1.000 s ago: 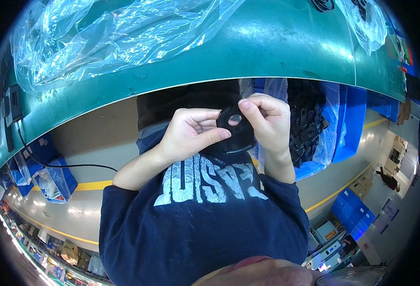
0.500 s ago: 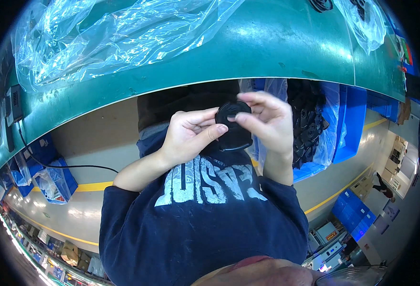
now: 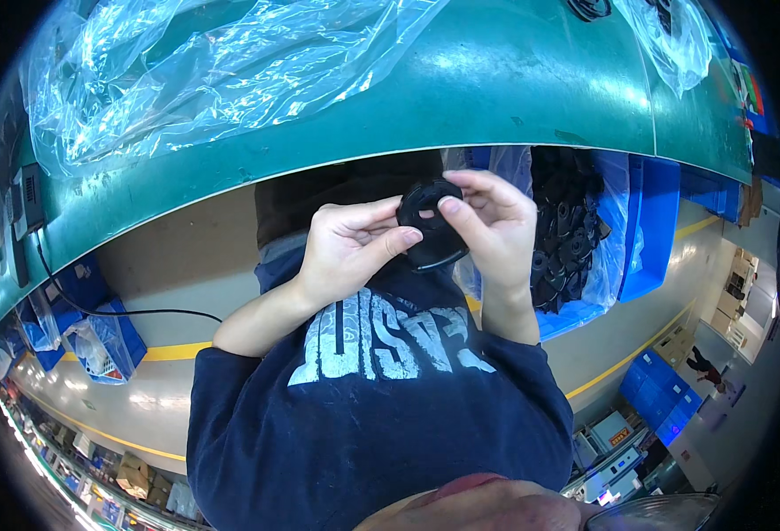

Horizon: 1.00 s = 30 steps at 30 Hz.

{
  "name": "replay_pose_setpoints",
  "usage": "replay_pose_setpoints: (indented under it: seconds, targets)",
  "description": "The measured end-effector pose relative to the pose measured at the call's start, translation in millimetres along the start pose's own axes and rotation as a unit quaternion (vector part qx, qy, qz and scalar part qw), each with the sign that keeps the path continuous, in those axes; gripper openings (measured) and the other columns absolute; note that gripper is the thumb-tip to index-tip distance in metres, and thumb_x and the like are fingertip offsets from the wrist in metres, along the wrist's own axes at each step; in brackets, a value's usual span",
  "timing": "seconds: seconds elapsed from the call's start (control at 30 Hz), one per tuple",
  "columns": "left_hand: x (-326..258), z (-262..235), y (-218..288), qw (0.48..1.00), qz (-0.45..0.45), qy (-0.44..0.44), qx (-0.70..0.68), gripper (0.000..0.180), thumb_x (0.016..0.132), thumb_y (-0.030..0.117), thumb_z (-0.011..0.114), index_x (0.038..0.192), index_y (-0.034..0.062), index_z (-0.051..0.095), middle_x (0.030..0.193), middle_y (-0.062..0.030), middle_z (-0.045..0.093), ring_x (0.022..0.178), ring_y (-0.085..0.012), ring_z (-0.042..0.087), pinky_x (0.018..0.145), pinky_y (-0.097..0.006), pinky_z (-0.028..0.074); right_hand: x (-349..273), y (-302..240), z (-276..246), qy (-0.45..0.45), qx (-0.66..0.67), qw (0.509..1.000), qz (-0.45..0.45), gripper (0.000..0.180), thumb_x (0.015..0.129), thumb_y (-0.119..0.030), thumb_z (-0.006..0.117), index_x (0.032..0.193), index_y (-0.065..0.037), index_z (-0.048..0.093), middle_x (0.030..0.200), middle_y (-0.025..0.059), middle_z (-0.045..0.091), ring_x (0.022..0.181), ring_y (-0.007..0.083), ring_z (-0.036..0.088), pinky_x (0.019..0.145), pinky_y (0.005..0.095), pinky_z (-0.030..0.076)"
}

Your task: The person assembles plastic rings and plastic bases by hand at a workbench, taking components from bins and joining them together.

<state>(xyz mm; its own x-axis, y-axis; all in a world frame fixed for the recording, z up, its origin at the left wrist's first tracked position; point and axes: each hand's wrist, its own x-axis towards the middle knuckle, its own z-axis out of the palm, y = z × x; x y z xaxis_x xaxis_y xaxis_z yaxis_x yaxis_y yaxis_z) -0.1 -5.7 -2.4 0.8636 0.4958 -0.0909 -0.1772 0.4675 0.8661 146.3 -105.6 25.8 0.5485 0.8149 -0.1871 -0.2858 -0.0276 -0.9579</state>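
In front of my chest I hold a black round part [image 3: 434,250] with a small hole near its middle and a raised, shiny rim. My left hand [image 3: 347,243] is closed on its left edge, thumb on the near face and fingers behind. From the right, my right hand [image 3: 499,221] pinches the upper right edge, with the thumb beside the hole. The fingertips behind the part are hidden. To the right, a blue bin [image 3: 651,234] lined with clear plastic contains many similar-looking black parts [image 3: 567,230].
The green worktable [image 3: 532,97] curves across the far side, with a large clear plastic bag [image 3: 222,80] on its left. A small dark box [image 3: 29,199] at the table's left edge trails a black cable [image 3: 142,311]. Blue bins [image 3: 111,341] stand on the floor at left.
My right hand's thumb and fingers have closed onto the part's upper right edge; before, they were blurred and partly off it. The part has tilted slightly. My left hand keeps its hold.
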Motion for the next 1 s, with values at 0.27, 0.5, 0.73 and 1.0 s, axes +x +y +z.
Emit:
replay_pose_setpoints:
  seconds: [0.27,0.5,0.73,1.0]
  targets:
    - [6.4,1.1,5.8,1.0,-0.021,0.02,-0.008,0.036,0.083,-0.004,0.059,0.118,-0.0066,0.053,0.109,-0.012,0.061,0.097,-0.0132,0.057,0.087,-0.025,0.046,-3.2,1.7,7.1,-0.041,0.055,0.997,0.037,0.026,0.078,0.005,0.065,0.103,0.003,0.058,0.098,0.0072,0.062,0.088,0.0132,0.06,0.081,0.0261,0.048]
    - [5.6,-5.1,6.0,0.999,-0.031,0.022,0.031,0.026,0.087,0.002,0.056,0.111,-0.0077,0.057,0.106,-0.0113,0.06,0.093,-0.0141,0.058,0.079,-0.025,0.049,-3.4,12.6,-3.1,-0.086,0.055,0.993,0.06,0.024,0.08,0.001,0.065,0.103,0.002,0.059,0.097,0.005,0.063,0.09,0.0101,0.058,0.08,0.0247,0.047]
    - [10.8,2.8,14.0,0.988,-0.032,0.006,0.151,0.019,0.088,0.009,0.055,0.094,-0.0059,0.065,0.082,-0.0087,0.065,0.069,-0.0092,0.059,0.062,-0.02,0.047,-4.4,-0.1,-14.4,-0.098,-0.006,0.993,0.06,0.021,0.08,0.0,0.065,0.1,0.004,0.062,0.086,0.0081,0.066,0.076,0.0118,0.063,0.069,0.0232,0.05]
    - [9.5,-7.0,-1.0,0.994,-0.009,0.004,0.108,0.019,0.087,0.009,0.056,0.094,-0.0053,0.066,0.083,-0.0083,0.067,0.064,-0.0052,0.053,0.056,-0.016,0.037,0.3,-10.0,-7.7,-0.096,-0.123,0.987,-0.045,0.01,0.083,-0.004,0.061,0.085,0.004,0.066,0.076,0.0088,0.066,0.068,0.0124,0.063,0.063,0.0224,0.049]
